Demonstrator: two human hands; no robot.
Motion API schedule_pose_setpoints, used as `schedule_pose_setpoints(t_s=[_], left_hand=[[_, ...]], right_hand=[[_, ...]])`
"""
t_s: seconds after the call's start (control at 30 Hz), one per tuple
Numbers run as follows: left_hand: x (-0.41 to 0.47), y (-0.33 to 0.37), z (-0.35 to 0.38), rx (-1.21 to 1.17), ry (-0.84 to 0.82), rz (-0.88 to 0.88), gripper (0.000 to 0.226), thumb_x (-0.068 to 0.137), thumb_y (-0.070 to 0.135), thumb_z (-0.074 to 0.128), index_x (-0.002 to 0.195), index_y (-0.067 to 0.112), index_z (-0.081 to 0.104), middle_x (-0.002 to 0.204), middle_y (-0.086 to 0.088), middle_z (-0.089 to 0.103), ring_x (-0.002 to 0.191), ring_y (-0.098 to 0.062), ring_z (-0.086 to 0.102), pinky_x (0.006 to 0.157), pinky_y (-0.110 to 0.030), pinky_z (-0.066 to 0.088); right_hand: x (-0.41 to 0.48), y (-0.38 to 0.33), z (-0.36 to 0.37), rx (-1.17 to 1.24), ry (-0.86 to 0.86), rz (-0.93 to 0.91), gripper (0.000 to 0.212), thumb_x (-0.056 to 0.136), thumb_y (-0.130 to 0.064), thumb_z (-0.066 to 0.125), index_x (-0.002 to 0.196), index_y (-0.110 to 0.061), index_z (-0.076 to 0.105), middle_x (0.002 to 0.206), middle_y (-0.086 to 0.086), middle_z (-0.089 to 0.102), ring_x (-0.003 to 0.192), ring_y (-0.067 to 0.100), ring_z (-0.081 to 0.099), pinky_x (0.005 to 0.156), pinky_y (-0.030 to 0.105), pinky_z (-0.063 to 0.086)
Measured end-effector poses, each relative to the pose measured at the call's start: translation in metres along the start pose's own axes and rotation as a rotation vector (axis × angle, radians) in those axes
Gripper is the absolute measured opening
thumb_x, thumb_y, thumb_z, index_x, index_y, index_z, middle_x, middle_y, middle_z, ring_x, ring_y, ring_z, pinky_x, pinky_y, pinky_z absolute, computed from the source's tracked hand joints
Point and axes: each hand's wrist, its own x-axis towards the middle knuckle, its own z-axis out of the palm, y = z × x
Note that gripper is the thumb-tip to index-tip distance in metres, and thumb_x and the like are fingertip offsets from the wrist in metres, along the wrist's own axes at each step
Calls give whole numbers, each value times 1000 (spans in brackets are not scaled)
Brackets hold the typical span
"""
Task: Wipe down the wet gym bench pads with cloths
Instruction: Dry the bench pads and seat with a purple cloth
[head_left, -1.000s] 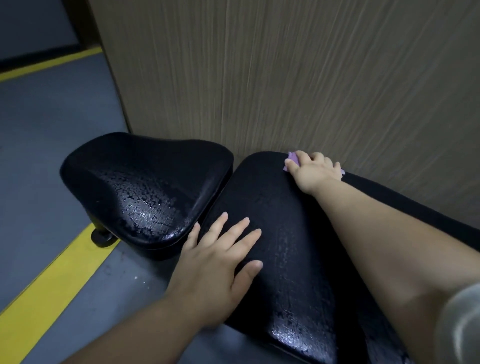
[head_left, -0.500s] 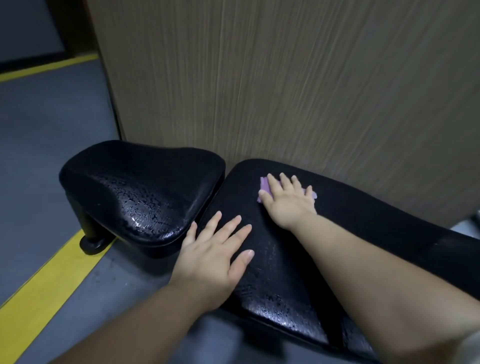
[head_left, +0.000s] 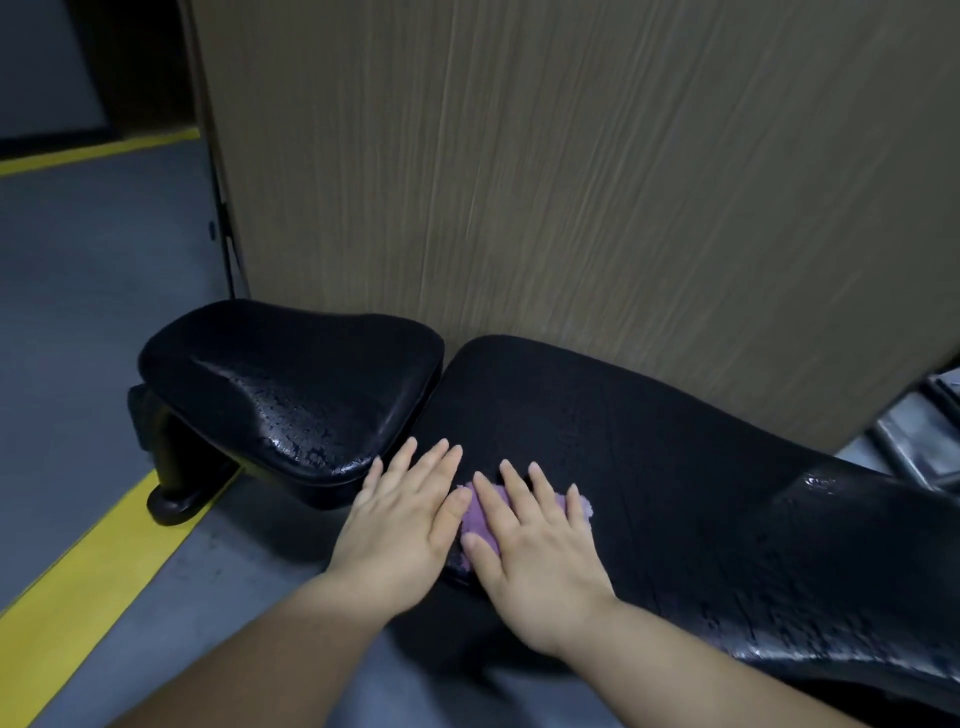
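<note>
Looking steeply down and forward from the head, sitting close over the bench (head_left: 649, 441), facing the brown panel (head_left: 571, 182) behind it, catching grey floor (head_left: 78, 312) at left.

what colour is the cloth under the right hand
Purple; the cloth shows best in the head view.

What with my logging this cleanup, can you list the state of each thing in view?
seat pad: wet, droplets beaded over its top.
long pad: droplets at its right end, duller near the hands.
purple cloth: bunched, pressed on the long pad.
left hand: flat, fingers straight, resting on the long pad.
right hand: flat, pressing the purple cloth.
</note>
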Motion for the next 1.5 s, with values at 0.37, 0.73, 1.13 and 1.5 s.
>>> schedule_pose_setpoints(t_s=[0.37, 0.73, 1.13, 1.5], left_hand=[[10, -8, 7, 32, 149, 27, 95, 82, 71, -22, 151, 32, 29, 157, 18, 25, 148, -6, 7, 117, -30, -13], [14, -10, 11, 48, 125, 27, 68, 100, 57, 10, 139, 23, 54, 145, 6, 50, 137, -19, 43, 115, -48, 9], [15, -11, 11, 22, 131, 42, 68, 98, 58, 11, 139, 23, 53, 146, 5, 49, 139, -20, 40, 115, -51, 9], [-6, -17, 0, 90, 1, 95, 93, 90, 67, -12, 151, 11, 30, 158, -3, 23, 147, -15, 18, 116, -43, -6]], right_hand=[[89, 15, -15, -8, 34, 13, 59, 99, -56, 15, 153, -36, -1, 162, -4, -7, 147, 22, -16, 118, 51, -8], [220, 48, -39, 28, 60, 173, 59, 99, -56, 17, 153, -35, 7, 162, -3, 1, 149, 24, -8, 117, 54, -4], [247, 40, -46, 29, 26, 303, 58, 98, -55, 13, 153, -36, 6, 162, -3, -2, 148, 24, -11, 116, 56, -5], [161, -17, -28, 16, -1, 96, 61, 99, -57, 17, 154, -33, 4, 162, 0, -5, 148, 25, -13, 116, 57, -6]])
